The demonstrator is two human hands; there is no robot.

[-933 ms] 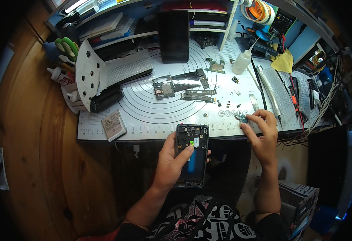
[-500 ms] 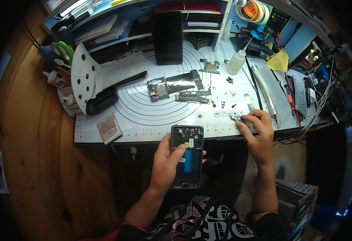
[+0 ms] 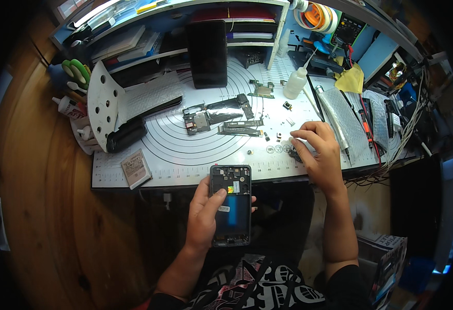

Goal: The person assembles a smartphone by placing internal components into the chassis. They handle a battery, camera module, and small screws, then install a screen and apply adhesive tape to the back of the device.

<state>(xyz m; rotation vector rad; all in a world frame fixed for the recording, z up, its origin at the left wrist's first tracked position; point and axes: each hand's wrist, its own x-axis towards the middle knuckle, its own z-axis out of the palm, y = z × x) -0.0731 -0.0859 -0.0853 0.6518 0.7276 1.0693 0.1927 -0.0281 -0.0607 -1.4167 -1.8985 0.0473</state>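
My left hand (image 3: 203,217) grips an opened phone frame (image 3: 231,217), its fingers wrapped behind it and its thumb on the inner face. The frame stands upright in front of the mat edge, with a black upper part and a bluish panel below. Over the right of the mat, my right hand (image 3: 319,157) has its thumb and forefinger tips drawn close together. Anything between those tips is too small to make out. Just under the thumb lies a small dark part (image 3: 294,153). Several small camera-like parts, such as a black square one (image 3: 287,106), are scattered nearby.
A phone mid-section (image 3: 200,121), flat strips (image 3: 241,128) and a green circuit board (image 3: 261,90) lie on the white mat (image 3: 169,173). Behind them stands a dark phone (image 3: 206,54). A dropper bottle (image 3: 295,83) stands right, a battery-like block (image 3: 136,169) sits left, and cables (image 3: 410,134) hang right.
My right hand has risen a little from the mat, away from the small dark part. The left hand keeps its hold on the phone frame. The whole view has shifted slightly.
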